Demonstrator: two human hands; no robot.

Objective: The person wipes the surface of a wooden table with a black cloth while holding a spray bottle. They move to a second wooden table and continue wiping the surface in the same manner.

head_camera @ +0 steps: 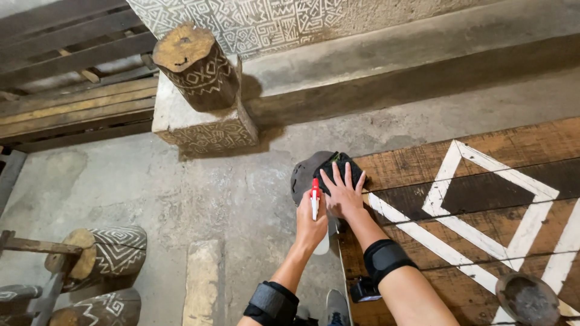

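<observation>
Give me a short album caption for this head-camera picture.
Left hand grips a spray bottle while the right hand presses a dark cloth on a painted wooden table.

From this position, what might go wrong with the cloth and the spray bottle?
1. The dark cloth lies at the corner of the wooden table, under the right hand; a push outward may slide it off.
2. The left hand holds the spray bottle close to the right hand, so spray may wet the fingers rather than the wood.
</observation>
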